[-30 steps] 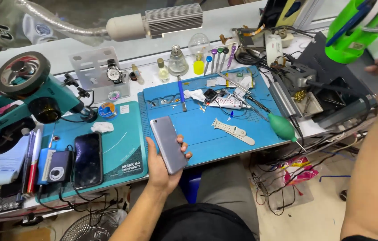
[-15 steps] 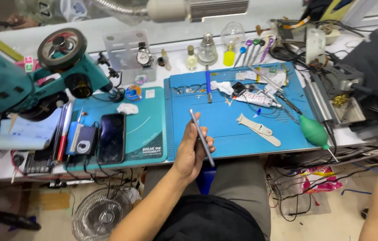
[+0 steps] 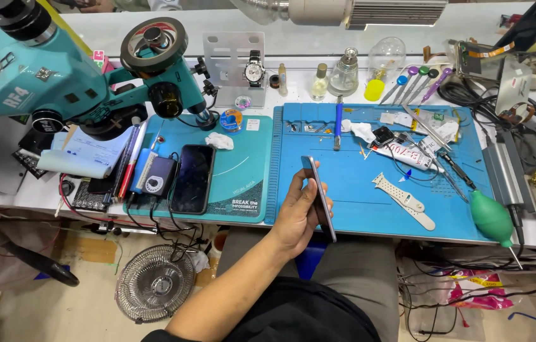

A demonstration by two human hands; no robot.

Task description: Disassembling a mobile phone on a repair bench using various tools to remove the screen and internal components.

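My left hand (image 3: pixel 296 212) sits just below the middle of the frame, over the near edge of the blue work mat (image 3: pixel 356 190), and its fingers (image 3: pixel 320 193) are wrapped around a slim phone (image 3: pixel 319 197) that I hold edge-on, so only its thin side and a sliver of its grey back show; the phone tilts from upper left to lower right above the mat, clear of the tabletop (image 3: pixel 318 47). My right hand is out of the picture, so I cannot tell what it is doing. To the left of my hand, on the teal mat (image 3: pixel 243 171), a second phone with a dark screen (image 3: pixel 193 178) lies flat, just beside a small dark device with a round dial (image 3: pixel 155 175) and a row of pens (image 3: pixel 130 161). A teal microscope (image 3: pixel 78 76) fills the upper left of the frame. To the right of my hand, on the blue mat, lie a white watch strap (image 3: pixel 403 199), a white glue tube (image 3: pixel 402 154) and tweezers (image 3: pixel 425 128); a green rubber blower (image 3: pixel 492 218) rests at the mat's lower right corner. Along the top stand a wristwatch on a metal stand (image 3: pixel 253 68), small glass bottles (image 3: pixel 344 75) and coloured screwdrivers (image 3: pixel 417 81). A small fan (image 3: pixel 155 283) sits on the floor at the lower left
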